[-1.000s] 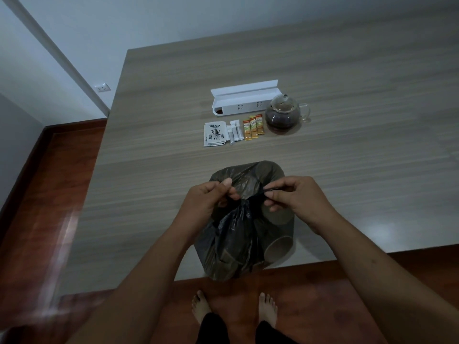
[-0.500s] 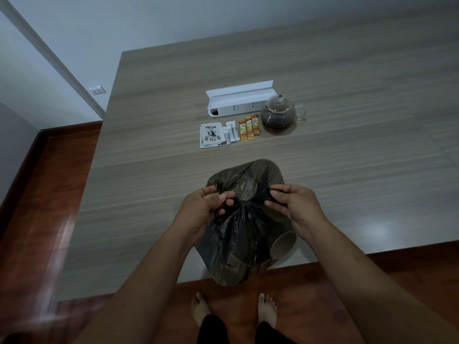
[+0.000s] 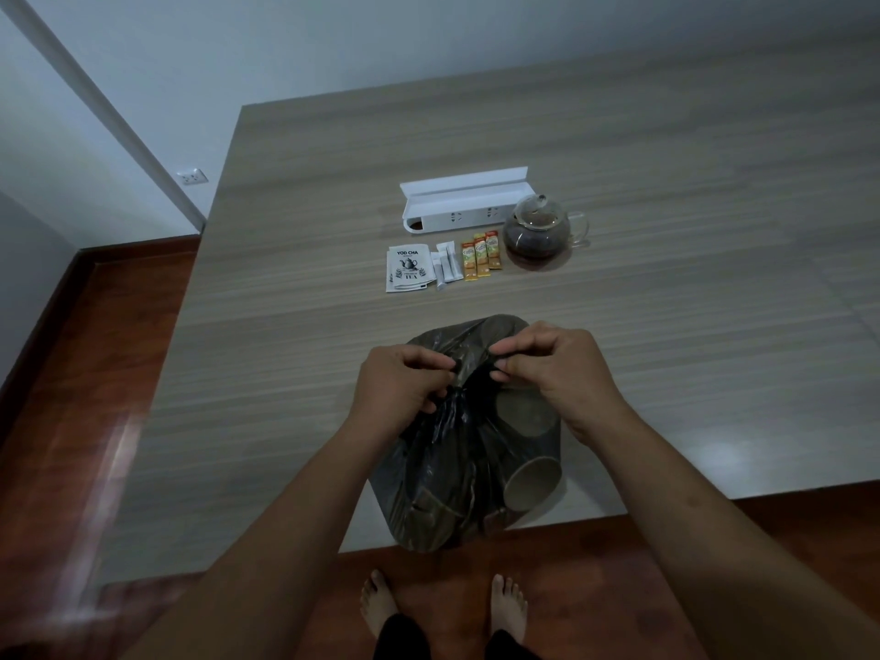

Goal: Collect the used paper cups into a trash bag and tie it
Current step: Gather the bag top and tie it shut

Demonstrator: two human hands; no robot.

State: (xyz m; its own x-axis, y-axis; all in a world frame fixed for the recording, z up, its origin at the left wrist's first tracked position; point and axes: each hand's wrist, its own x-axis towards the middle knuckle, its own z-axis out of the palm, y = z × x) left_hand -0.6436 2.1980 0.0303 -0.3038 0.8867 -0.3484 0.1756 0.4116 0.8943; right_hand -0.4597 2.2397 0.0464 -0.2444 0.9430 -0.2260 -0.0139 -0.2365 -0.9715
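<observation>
A dark, half see-through trash bag [image 3: 443,473] stands at the near edge of the wooden table [image 3: 295,373], bulging with paper cups. One cup [image 3: 531,481] shows through the bag's right side, its mouth facing me. My left hand [image 3: 405,385] pinches one gathered strip of the bag's top. My right hand [image 3: 555,366] pinches the other strip just to the right. The two strips meet in a twisted neck between my fingertips, and the bag's mouth is drawn closed there.
Farther back on the table lie a white power strip box [image 3: 464,204], a glass teapot [image 3: 538,231] with dark tea, a tea packet [image 3: 409,269] and several drink sachets [image 3: 478,257]. My bare feet [image 3: 443,607] stand on the reddish wood floor.
My hands have come closer together above the bag's neck, the right one rising and moving left. The bag's top strips are pulled tighter.
</observation>
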